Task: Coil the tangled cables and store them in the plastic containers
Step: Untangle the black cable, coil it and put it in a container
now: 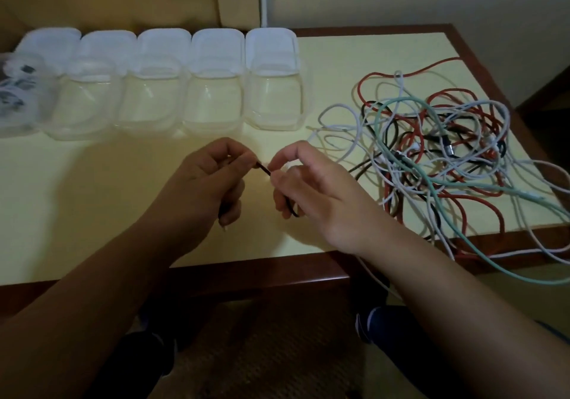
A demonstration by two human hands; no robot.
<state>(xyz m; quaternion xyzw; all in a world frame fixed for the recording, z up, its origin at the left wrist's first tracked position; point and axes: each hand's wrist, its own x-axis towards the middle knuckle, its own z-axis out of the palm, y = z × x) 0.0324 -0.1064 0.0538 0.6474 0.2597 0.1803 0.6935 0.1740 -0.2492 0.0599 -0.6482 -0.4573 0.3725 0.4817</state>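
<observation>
- While our left hand (pixel 212 179) curls its fingers and pinches one end of a thin dark cable (pixel 263 168) at mid-frame, our right hand (pixel 311 191) pinches the same strand just beside it, fingers bent round a loop that shows under the palm.
- Only a short, stiff-looking stretch of that cable is visible between the two hands; where the rest runs we cannot tell.
- Right of centre lies the tangled pile of cables (pixel 431 145): round, smooth cords in red, white, black and pale green, looped loosely over one another (some carry small plugs, too blurred to name).
- Several strands, among them a pale green cable (pixel 493 262), spill over the near right edge of the table (pixel 92 213) and hang below it.
- Across the upper left runs a row of clear plastic containers (pixel 274 102), rounded-square, glossy, with white hinged lids (pixel 271 45) standing open behind them.
- One container at the far left edge (pixel 18 90) already holds something dark and white, blurred.
- Pale yellow and matte, the tabletop has a reddish-brown wooden rim (pixel 262 275).
- Bare surface lies lower left, between the containers and the near edge, and in a narrow band between containers and pile.
</observation>
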